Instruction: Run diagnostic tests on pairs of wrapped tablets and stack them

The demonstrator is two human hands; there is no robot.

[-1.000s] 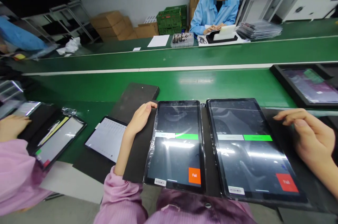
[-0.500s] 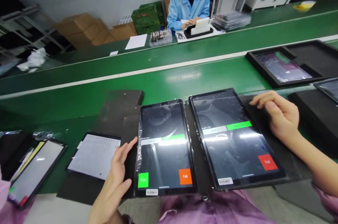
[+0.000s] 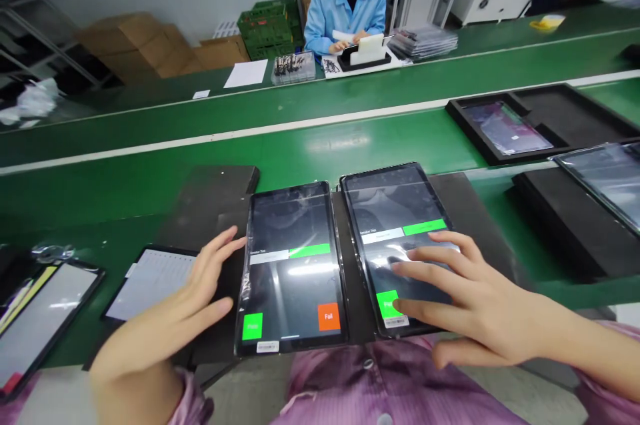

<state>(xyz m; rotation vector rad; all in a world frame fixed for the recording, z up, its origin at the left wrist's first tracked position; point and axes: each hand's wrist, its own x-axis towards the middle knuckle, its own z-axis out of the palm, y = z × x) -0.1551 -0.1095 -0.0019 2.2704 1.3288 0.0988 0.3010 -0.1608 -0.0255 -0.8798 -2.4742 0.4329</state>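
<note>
Two tablets with lit screens lie side by side on a dark mat at the near edge of the bench. The left tablet shows a green box at lower left and an orange "Fail" box at lower right. My left hand is open beside its left edge, fingertips close to the film; I cannot tell if they touch. Over the right tablet my right hand is spread open, a fingertip at the green box in the lower left corner. That hand covers the screen's lower right.
At far left lie a sheet-like white-screened tablet and another tablet. A black foam tray holds a wrapped tablet on the green belt. A black box stands right. Across sits a person in blue.
My right hand has moved left from beside the right tablet to over its screen, fingers now spread. A green box now shows at that screen's lower left. My left hand has shifted slightly up and left.
</note>
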